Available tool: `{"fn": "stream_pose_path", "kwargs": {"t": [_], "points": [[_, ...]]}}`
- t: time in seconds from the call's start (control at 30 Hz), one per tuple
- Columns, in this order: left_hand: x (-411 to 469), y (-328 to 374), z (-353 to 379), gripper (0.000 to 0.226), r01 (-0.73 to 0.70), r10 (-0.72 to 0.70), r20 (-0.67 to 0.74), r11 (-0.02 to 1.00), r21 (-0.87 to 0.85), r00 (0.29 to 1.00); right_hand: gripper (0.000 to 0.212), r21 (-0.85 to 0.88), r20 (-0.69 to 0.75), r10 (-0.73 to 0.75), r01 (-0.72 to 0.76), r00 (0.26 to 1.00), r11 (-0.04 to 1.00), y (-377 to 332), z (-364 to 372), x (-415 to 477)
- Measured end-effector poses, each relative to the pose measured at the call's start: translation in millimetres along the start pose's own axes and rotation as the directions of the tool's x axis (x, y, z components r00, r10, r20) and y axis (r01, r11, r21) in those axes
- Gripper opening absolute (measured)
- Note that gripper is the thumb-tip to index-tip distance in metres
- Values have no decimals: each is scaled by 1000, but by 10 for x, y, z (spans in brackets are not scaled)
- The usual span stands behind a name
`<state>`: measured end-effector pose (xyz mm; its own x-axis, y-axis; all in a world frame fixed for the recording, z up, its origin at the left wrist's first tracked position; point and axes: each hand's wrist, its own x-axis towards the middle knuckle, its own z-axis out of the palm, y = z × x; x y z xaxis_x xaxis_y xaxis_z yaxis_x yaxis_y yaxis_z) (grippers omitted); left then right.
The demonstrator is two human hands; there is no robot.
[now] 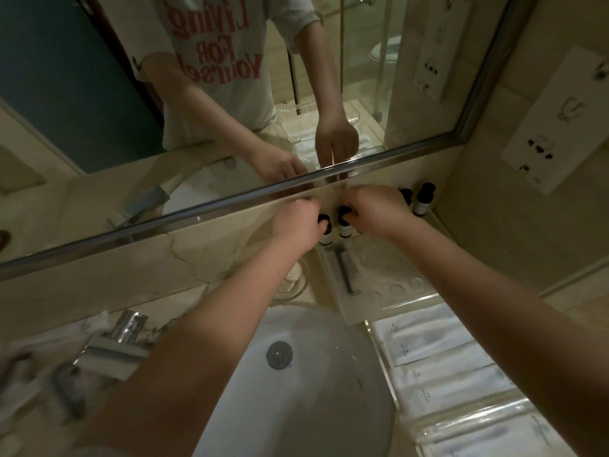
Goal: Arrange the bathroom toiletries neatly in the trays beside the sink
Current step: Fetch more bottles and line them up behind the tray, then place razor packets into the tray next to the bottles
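Small white-labelled bottles (422, 200) have black caps; round basin (306, 384) is white; veined marble counter (184, 262) is cream.

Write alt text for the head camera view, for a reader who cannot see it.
The left hand grips one small dark-capped bottle and the right hand grips the neighbour bottle, both upright below the metal-framed mirror. Two more bottles stand further right; a white round sink basin and a clear tray of white sachets lie nearer.
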<state>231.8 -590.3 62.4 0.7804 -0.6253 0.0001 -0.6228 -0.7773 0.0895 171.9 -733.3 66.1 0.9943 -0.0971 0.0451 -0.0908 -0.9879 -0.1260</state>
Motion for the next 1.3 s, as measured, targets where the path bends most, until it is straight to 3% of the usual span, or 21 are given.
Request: {"fn": "stream_pose_path", "kwargs": {"t": [0.13,0.43,0.77,1.07,1.3], "points": [[-243,-77,-169,32,44,-45,-38,999,-26,998,21,-10,-114,-36,35,993,999,-189,-93,-243],[-1485,-486,-433,41,180,-185,-38,978,-102,982,38,139,-158,-74,97,985,986,-1026,-239,-990],[-3058,-1488,-119,32,396,-426,-33,864,-310,904,39,273,-9,-200,195,980,942,-2460,131,-1446],[-4043,-2762,140,46,668,-659,155,671,-322,736,35,378,162,-354,274,921,885,-3874,647,-1238],[-4124,-3594,354,56,773,-706,318,555,-306,633,56,325,383,-329,207,863,923,-4702,1133,-804]]}}
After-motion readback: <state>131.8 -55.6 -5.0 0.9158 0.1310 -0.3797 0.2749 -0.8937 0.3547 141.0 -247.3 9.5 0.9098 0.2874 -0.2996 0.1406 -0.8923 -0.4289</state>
